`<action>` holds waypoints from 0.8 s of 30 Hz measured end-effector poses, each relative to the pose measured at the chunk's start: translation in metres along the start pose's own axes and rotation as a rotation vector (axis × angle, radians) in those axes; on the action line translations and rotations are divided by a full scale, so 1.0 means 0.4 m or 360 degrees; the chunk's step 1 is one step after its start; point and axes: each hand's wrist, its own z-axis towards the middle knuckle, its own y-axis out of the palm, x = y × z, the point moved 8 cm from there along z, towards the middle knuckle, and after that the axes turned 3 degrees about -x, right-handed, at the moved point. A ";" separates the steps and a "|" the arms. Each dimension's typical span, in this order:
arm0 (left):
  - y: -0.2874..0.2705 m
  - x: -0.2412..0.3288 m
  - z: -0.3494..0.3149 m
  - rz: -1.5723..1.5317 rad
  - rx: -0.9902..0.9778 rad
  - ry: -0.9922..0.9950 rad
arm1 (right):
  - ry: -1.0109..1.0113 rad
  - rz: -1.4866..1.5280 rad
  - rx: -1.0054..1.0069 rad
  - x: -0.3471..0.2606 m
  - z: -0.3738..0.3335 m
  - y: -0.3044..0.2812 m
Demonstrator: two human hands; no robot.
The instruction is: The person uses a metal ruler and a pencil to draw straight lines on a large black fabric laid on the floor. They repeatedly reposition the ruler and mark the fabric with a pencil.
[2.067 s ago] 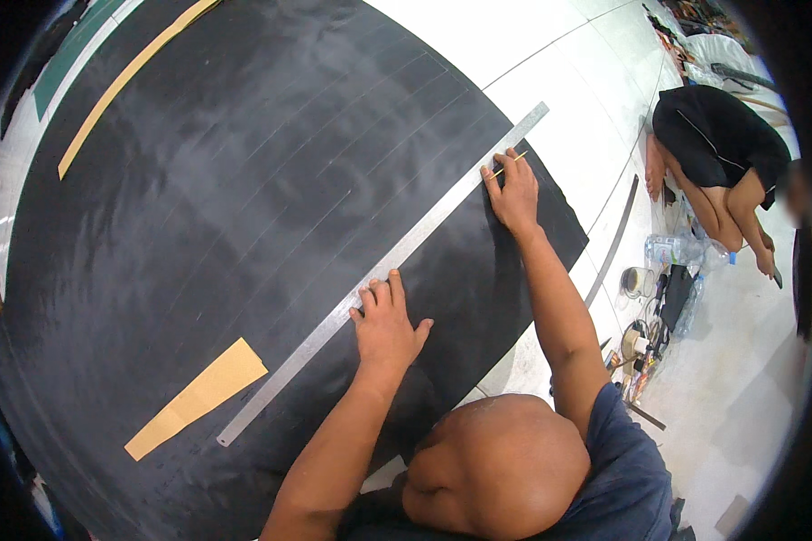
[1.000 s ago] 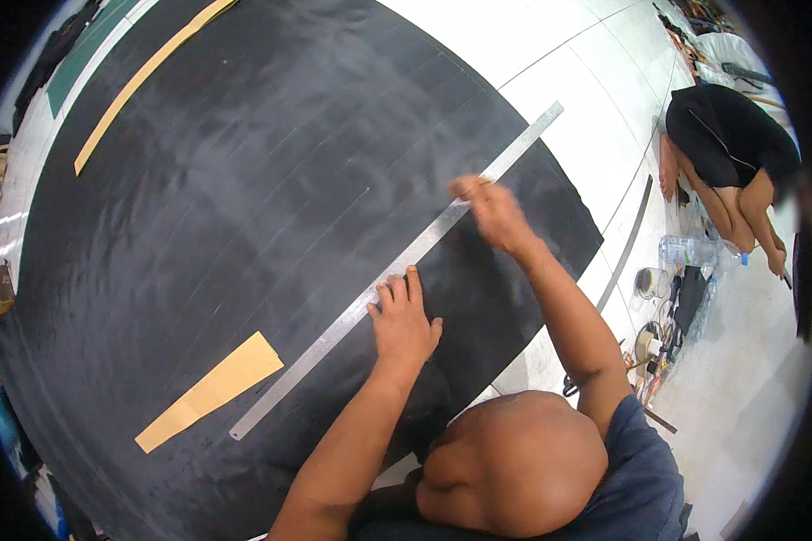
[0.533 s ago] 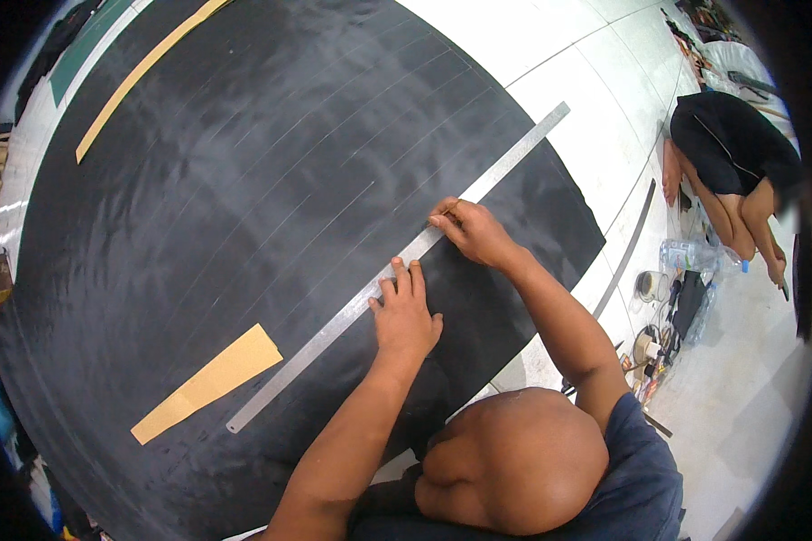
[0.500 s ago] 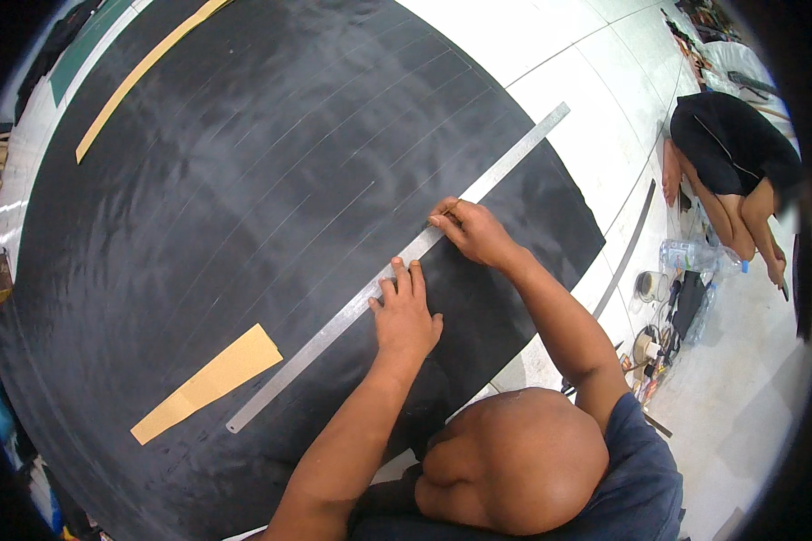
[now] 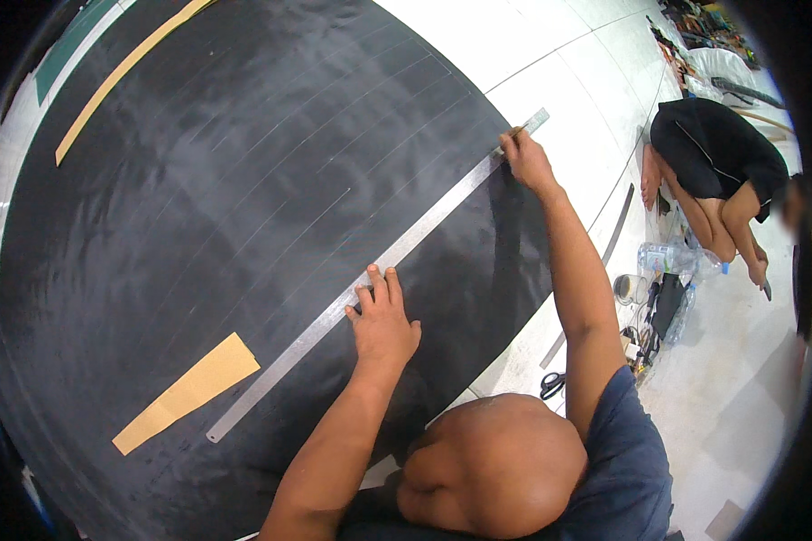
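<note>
A long metal ruler (image 5: 307,345) lies diagonally across a large black sheet (image 5: 469,307), its far right end reaching past the sheet's edge. My left hand (image 5: 385,326) presses on the ruler's middle with its fingers spread. At the far end, my right hand (image 5: 528,160) is closed in a pinch right at the ruler; a small thin thing seems to stick out of its fingertips, too small to name. Fine pale lines run across the sheet, roughly along the ruler's direction. Left of the ruler's near end lies a tapered yellow-tan piece (image 5: 188,394).
A curved yellow-tan strip (image 5: 122,81) lies at the far left. Black-handled scissors (image 5: 552,385) are on the pale floor (image 5: 559,54) by my right arm. Farther right are a clear plastic bottle (image 5: 681,261), a round container (image 5: 630,288) and a crouching person (image 5: 722,149) in black.
My right hand has slid along the ruler toward its far right end. The left hand still presses the ruler. The whole view has shifted slightly, and the scissors now show.
</note>
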 end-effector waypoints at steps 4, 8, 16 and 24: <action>-0.001 0.005 -0.002 0.0011 -0.0001 0.0004 | 0.0101 -0.0063 0.0227 0.094 0.046 -0.013; 0.002 -0.003 -0.002 -0.0003 0.0004 0.0003 | 0.0100 -0.0139 0.0362 0.098 0.044 0.003; 0.005 0.004 0.000 -0.0020 0.0002 -0.0001 | 0.0059 -0.0233 0.0297 0.024 -0.003 -0.011; 0.011 0.000 -0.003 -0.0014 0.0029 -0.0004 | -0.0611 -0.0125 -0.0189 -0.345 -0.357 0.197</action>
